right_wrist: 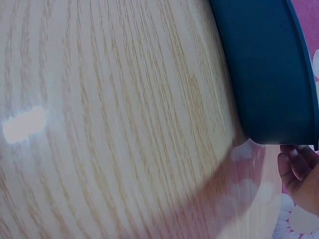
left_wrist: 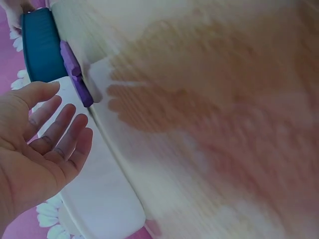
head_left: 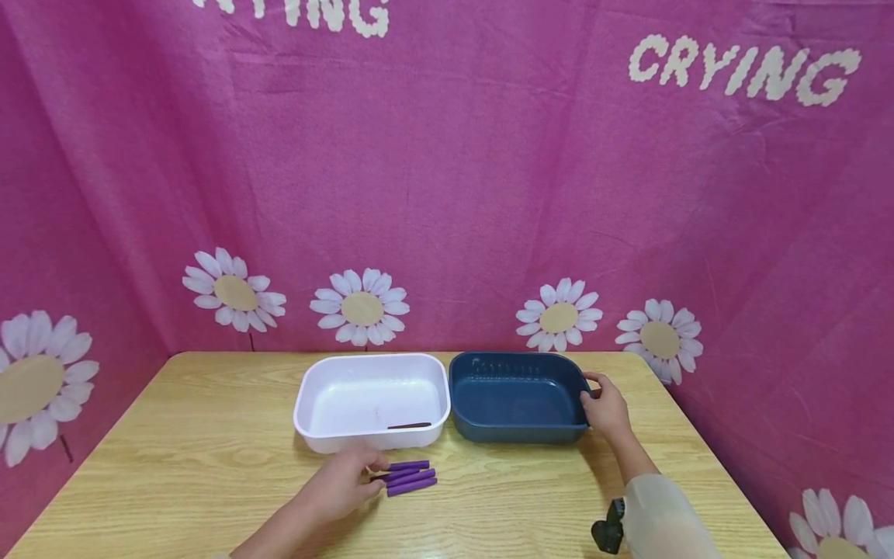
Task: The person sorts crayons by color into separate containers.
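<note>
A wooden table [head_left: 517,505] bears a white basin [head_left: 349,404] and a dark blue basin [head_left: 520,400], whose right end the right hand [head_left: 608,407] pinches. The left hand [head_left: 342,481], fingers loosely bent and apart, is beside purple sticks [head_left: 412,477] on the table; a dark stick [head_left: 409,425] lies in the white basin

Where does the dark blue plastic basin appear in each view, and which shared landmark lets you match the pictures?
Head: the dark blue plastic basin is in the lower half, right of centre, next to the white plastic basin.
Left wrist: upper left, above the white plastic basin.
Right wrist: upper right, cut off by the top edge.
Shared landmark: the right hand, at one end of the dark blue plastic basin.
</note>
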